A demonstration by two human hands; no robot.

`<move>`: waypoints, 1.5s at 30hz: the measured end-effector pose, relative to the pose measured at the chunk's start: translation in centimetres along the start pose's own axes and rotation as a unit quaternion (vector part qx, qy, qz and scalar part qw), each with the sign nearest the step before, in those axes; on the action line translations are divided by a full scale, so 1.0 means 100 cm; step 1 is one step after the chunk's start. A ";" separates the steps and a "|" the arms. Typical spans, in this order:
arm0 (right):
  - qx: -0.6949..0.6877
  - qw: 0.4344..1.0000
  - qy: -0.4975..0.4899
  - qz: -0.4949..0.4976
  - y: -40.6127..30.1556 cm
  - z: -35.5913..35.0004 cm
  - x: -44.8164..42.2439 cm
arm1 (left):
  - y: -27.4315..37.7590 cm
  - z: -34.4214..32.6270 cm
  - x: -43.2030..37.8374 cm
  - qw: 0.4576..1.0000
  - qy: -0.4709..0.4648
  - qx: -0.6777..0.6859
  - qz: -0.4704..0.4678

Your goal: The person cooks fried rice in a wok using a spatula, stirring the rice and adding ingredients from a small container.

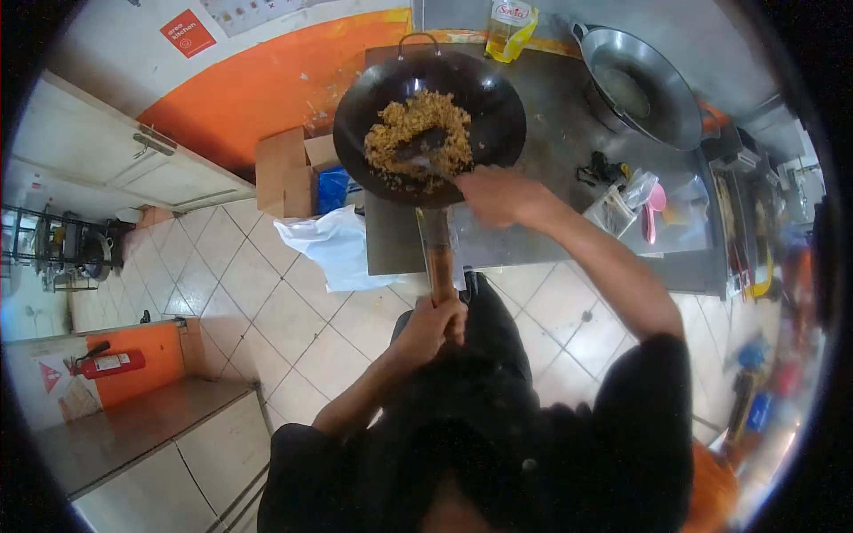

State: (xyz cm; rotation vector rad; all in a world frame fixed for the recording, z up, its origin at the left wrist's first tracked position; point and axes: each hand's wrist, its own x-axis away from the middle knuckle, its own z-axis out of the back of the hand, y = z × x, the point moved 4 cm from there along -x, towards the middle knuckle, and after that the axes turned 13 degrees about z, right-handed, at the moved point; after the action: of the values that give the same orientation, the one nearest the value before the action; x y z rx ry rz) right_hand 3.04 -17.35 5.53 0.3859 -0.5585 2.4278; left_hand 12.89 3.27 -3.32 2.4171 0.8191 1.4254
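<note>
A dark wok (501,110) with a loop on its far rim stands over the metal counter (393,243). Fried rice (433,120) lies in a rough ring inside it, around a patch of bare metal. My left hand (443,323) is closed around the wok's wooden handle (440,266), close to my body. At the wok's near right rim is my right hand (496,193), its fingers closed on a utensil that reaches into the rice; the hand hides most of its handle, and its head is blurred.
A large metal pan (660,80) sits at the back right, near a yellow oil pouch (510,30). On the counter's right lie a pink scoop (653,203), clear plastic and a dark tangled item (603,168). Left of the counter are a cardboard box (283,173) and a white plastic bag (333,243).
</note>
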 end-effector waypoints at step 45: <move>-0.026 0.996 0.088 0.002 0.021 0.033 -0.024 | 0.020 -0.044 -0.010 0.917 -0.215 0.331 0.055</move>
State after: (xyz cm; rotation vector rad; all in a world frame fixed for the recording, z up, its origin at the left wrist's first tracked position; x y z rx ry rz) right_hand 4.07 -21.65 6.84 0.1472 -0.5445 2.4147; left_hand 9.40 0.70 -0.93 3.1405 1.2002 0.6269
